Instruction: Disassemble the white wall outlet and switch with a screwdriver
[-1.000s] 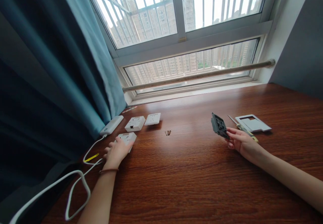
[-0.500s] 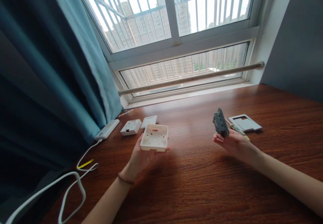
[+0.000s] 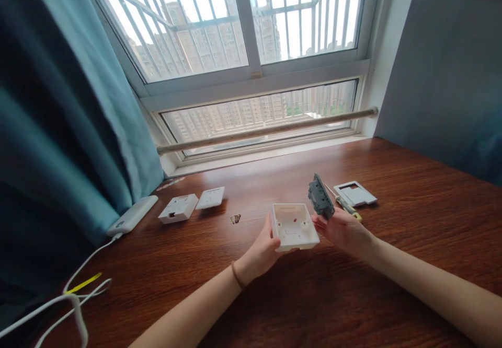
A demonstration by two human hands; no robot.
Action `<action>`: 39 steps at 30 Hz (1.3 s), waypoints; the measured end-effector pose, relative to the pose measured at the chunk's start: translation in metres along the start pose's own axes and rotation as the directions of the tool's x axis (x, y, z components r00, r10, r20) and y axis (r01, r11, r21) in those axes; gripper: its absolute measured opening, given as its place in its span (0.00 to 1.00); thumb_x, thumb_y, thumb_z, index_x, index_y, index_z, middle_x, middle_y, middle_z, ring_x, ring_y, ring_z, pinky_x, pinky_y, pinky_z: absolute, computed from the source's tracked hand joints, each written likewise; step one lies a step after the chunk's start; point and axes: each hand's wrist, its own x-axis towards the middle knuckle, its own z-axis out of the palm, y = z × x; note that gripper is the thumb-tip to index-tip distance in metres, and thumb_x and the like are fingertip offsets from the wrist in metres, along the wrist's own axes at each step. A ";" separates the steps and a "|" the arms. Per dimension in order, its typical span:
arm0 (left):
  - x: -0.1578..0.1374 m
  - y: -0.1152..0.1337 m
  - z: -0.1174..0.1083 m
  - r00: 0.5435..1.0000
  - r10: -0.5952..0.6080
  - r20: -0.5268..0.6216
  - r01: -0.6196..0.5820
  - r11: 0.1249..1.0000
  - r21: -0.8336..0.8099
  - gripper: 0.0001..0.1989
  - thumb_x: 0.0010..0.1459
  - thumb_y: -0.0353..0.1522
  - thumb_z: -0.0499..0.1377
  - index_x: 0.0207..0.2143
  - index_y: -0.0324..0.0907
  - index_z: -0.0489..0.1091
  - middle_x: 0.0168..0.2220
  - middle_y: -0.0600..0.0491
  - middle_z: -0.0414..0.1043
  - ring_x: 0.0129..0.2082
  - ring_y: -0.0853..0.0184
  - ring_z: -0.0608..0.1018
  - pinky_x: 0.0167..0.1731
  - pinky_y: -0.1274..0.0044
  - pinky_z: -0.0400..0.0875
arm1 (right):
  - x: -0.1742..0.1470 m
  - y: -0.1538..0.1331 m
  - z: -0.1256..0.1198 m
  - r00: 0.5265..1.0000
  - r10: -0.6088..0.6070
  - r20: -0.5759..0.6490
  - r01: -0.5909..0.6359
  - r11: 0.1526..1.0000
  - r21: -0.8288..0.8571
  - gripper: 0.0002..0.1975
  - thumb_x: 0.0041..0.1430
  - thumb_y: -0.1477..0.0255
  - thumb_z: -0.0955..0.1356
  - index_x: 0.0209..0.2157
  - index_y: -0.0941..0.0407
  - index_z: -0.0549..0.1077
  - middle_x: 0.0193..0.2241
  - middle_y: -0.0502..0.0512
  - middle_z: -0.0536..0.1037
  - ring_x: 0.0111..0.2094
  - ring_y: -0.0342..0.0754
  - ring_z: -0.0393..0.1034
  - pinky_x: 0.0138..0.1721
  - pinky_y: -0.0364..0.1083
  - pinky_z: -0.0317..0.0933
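My left hand [image 3: 263, 251] grips a white square wall-socket back box [image 3: 294, 228], its hollow side tilted up toward me. Screw posts and a small reddish slot show inside it. Right beside it, my right hand [image 3: 347, 233] holds a dark grey switch or socket module [image 3: 320, 197] on edge, with its ribbed side facing the box. The module and the box are close together but apart. Behind my right hand, a screwdriver [image 3: 349, 208] with a yellow and grey handle lies against a white frame cover [image 3: 356, 194].
Several small screws [image 3: 236, 219] lie on the brown wooden table [image 3: 243, 275]. Left of them are a white plate [image 3: 210, 197], another white box [image 3: 178, 208] and a white power strip [image 3: 132, 216] with a cable. The curtain [image 3: 129, 144] hangs at left; a window rail [image 3: 270, 129] runs behind.
My left hand has carried the back box rightward, close to the module in my right hand. The screws have come into sight on the table. The view has shifted to the right.
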 end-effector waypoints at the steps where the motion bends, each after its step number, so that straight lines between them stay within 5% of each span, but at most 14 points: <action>1: 0.000 0.000 -0.002 0.999 0.025 -0.026 -0.023 0.999 0.043 0.45 0.37 0.46 0.68 0.55 0.44 0.54 0.56 0.40 0.59 0.56 0.49 0.65 0.52 0.60 0.61 | 0.000 0.000 0.000 1.000 0.002 -0.013 -0.002 1.000 0.005 0.06 0.47 0.71 0.72 0.30 0.55 0.73 0.27 0.50 0.74 0.31 0.42 0.68 0.40 0.41 0.64; 9: -0.002 -0.009 -0.007 0.987 0.099 -0.125 -0.078 0.983 0.164 0.45 0.42 0.36 0.68 0.57 0.49 0.46 0.55 0.45 0.60 0.56 0.55 0.65 0.54 0.62 0.60 | 0.003 0.000 -0.004 0.999 0.024 -0.029 -0.024 1.000 -0.006 0.02 0.49 0.73 0.70 0.25 0.56 0.72 0.24 0.50 0.72 0.29 0.42 0.67 0.38 0.42 0.64; 12: -0.001 -0.008 -0.007 0.997 0.049 -0.060 -0.040 0.988 0.148 0.45 0.38 0.38 0.70 0.56 0.46 0.50 0.56 0.43 0.58 0.57 0.53 0.62 0.56 0.62 0.58 | 0.002 -0.001 -0.002 0.999 0.032 -0.037 -0.034 0.998 -0.052 0.05 0.51 0.70 0.69 0.24 0.55 0.70 0.24 0.50 0.71 0.30 0.43 0.67 0.38 0.43 0.63; 17: -0.001 0.000 -0.010 0.999 -0.038 0.020 0.031 0.960 0.279 0.53 0.35 0.32 0.71 0.59 0.48 0.43 0.58 0.42 0.56 0.57 0.52 0.62 0.55 0.60 0.57 | -0.001 0.001 0.001 0.998 0.023 -0.063 -0.028 0.996 -0.085 0.02 0.51 0.72 0.68 0.27 0.55 0.71 0.28 0.51 0.73 0.31 0.43 0.67 0.39 0.43 0.63; 20: -0.002 0.000 -0.013 1.000 0.010 -0.004 -0.007 0.885 0.466 0.45 0.40 0.33 0.69 0.58 0.44 0.49 0.56 0.42 0.59 0.56 0.53 0.64 0.55 0.60 0.58 | -0.002 0.001 0.001 0.997 0.017 -0.070 -0.022 0.998 -0.065 0.02 0.50 0.72 0.69 0.28 0.55 0.72 0.27 0.50 0.72 0.31 0.43 0.66 0.38 0.42 0.63; 27: -0.001 -0.003 -0.017 0.972 0.196 -0.129 0.008 0.520 0.854 0.43 0.33 0.38 0.70 0.53 0.38 0.61 0.59 0.41 0.46 0.62 0.49 0.48 0.62 0.61 0.43 | 0.000 0.000 0.002 0.996 0.011 -0.089 -0.022 0.993 -0.119 0.04 0.50 0.70 0.70 0.29 0.56 0.72 0.25 0.50 0.71 0.28 0.41 0.65 0.35 0.41 0.62; 34: 0.001 -0.006 -0.014 0.971 0.206 -0.125 0.013 0.471 0.882 0.39 0.33 0.37 0.70 0.51 0.39 0.63 0.57 0.43 0.51 0.59 0.50 0.55 0.60 0.63 0.50 | 0.000 0.002 -0.002 0.993 -0.029 -0.116 -0.004 0.963 -0.269 0.07 0.51 0.69 0.69 0.32 0.57 0.72 0.27 0.51 0.72 0.25 0.40 0.63 0.28 0.40 0.61; 39: 0.005 -0.004 -0.011 0.981 0.188 -0.047 -0.041 0.438 0.898 0.38 0.35 0.37 0.70 0.51 0.41 0.64 0.52 0.46 0.61 0.59 0.50 0.54 0.59 0.60 0.46 | -0.004 0.003 0.006 0.990 -0.044 -0.132 -0.027 0.871 -0.490 0.10 0.48 0.66 0.71 0.30 0.58 0.70 0.21 0.48 0.71 0.16 0.36 0.57 0.16 0.36 0.48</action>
